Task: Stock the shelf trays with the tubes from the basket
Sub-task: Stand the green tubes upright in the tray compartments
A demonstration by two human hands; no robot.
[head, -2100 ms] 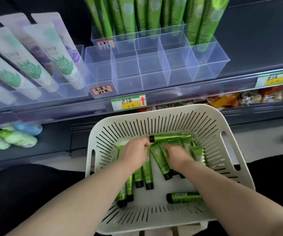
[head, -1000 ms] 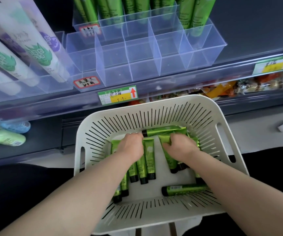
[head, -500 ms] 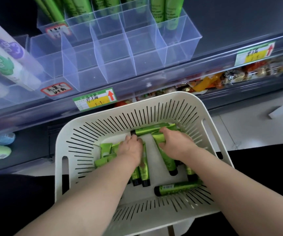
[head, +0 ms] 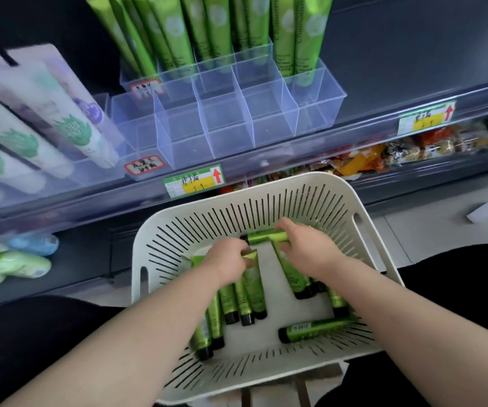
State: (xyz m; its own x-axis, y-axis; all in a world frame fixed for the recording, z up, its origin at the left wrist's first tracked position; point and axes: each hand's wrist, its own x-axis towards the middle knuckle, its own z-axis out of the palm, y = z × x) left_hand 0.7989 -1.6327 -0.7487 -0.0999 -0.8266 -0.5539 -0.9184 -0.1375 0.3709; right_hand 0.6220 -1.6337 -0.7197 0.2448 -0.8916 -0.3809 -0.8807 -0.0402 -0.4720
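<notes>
A white slotted basket (head: 366, 230) sits in front of me, holding several small green tubes with black caps (head: 254, 292). My left hand (head: 226, 261) pinches the crimped end of one tube in the left cluster. My right hand (head: 306, 248) grips a tube (head: 262, 237) lying crosswise at the basket's far side. One more tube (head: 313, 329) lies alone near the front right. Above, a clear divided shelf tray (head: 228, 124) has bare front compartments, and tall green tubes (head: 216, 33) stand in its back row.
White and purple tubes (head: 61, 118) lean in a tray at the left. Price labels (head: 194, 182) run along the shelf edge. Snack packets (head: 413, 151) fill the lower shelf at the right, and green and blue bottles (head: 17, 259) lie at the lower left.
Both hands stayed in the basket, sorting tubes. My right hand has closed round the crosswise tube at the far side, and my left has taken a tube's end. The view tilted upward.
</notes>
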